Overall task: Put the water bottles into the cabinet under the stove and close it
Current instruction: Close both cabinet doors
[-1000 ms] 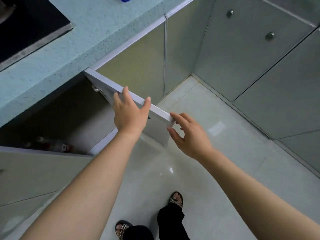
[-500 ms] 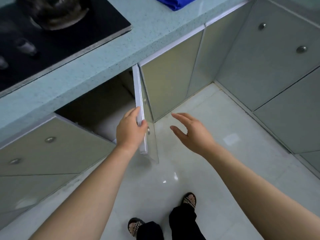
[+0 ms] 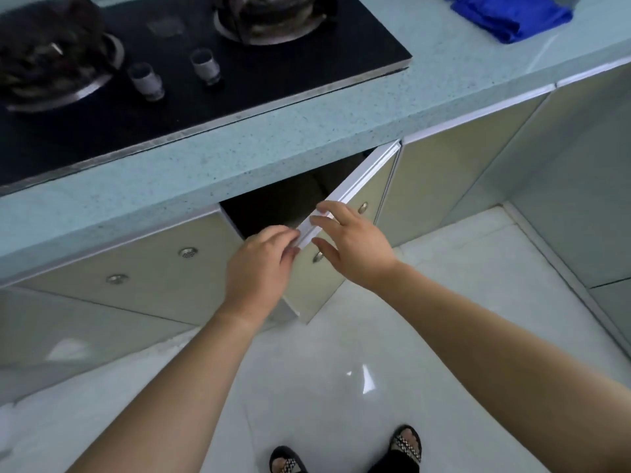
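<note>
Door (image 3: pixel 319 295) swung nearer closed, gap remains | left hand (image 3: pixel 263 268) grips edge | right hand (image 3: pixel 351 250) straight-fingered

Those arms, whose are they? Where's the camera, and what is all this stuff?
They belong to a person, not a machine. The camera sits on the person's head and looks down, so you see both arms and the sandals on the floor. Set in the counter is a black stove with two burners, and a blue cloth lies beside it. Below, a cabinet door stands partly open. The left hand grips the door's top edge. The right hand touches that edge with straight fingers. Behind the door it is too dark to see any bottles.
</note>
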Demonstrator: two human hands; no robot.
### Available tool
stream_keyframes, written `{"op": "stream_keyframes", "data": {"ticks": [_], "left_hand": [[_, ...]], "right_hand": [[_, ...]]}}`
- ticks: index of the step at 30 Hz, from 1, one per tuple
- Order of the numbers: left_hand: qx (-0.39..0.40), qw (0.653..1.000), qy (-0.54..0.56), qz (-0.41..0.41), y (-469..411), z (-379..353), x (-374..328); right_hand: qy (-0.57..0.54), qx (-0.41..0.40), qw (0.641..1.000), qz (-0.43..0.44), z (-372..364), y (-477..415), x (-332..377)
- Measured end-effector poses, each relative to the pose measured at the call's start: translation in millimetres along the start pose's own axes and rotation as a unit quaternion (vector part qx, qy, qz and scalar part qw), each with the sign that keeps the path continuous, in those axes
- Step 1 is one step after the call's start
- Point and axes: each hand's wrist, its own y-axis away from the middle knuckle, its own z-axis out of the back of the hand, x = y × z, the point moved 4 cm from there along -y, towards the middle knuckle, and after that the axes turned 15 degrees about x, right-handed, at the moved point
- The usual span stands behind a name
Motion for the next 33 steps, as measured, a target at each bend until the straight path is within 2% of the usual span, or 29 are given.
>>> {"op": "stream_keyframes", "data": {"ticks": [5, 10, 14, 20, 23, 27, 33], "left_hand": [[-0.049, 0.999, 0.004, 0.016, 6, 2, 18], [-0.096, 0.993, -0.014, 0.065, -3, 5, 26], [-0.137, 0.985, -0.039, 0.100, -7, -1, 29], [-0.048, 0.984, -0.107, 0.137, 6, -39, 35], [-0.030, 0.981, -0.114, 0.157, 0, -38, 44], [-0.005, 0.978, -0.140, 0.156, -12, -28, 56], [0.048, 0.974, -0.170, 0.145, -13, -22, 65]], "right_hand": [[0.006, -0.028, 0.999, 0.031, -18, 1, -14], [-0.011, 0.022, 0.998, 0.055, -30, -12, -21], [0.019, 0.080, 0.995, 0.049, -34, -25, -23], [0.043, 0.104, 0.993, 0.024, -45, -45, -21], [0.038, 0.109, 0.993, 0.012, -44, -51, -18], [0.017, 0.077, 0.997, 0.013, -39, -57, -19], [0.018, 0.108, 0.994, -0.016, -37, -59, -12]]}}
